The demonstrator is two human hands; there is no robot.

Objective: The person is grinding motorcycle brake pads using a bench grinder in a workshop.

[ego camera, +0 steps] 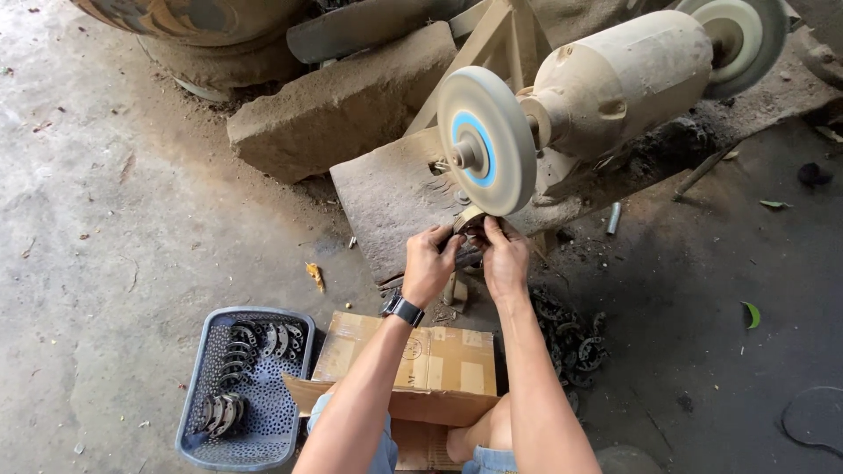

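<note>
One head-worn view, looking steeply down.
It faces forward over the person's forearms to the hands, close by, with the buffing wheel [486,140] just beyond and the concrete floor [105,228] all around.

The small metal piece [468,226] is mostly hidden between both hands' fingers, its shape too covered to tell.

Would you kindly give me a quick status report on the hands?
Both hands, left and right, grip a small metal part. Part pressed under the buffing wheel. Nothing in the way.
</note>
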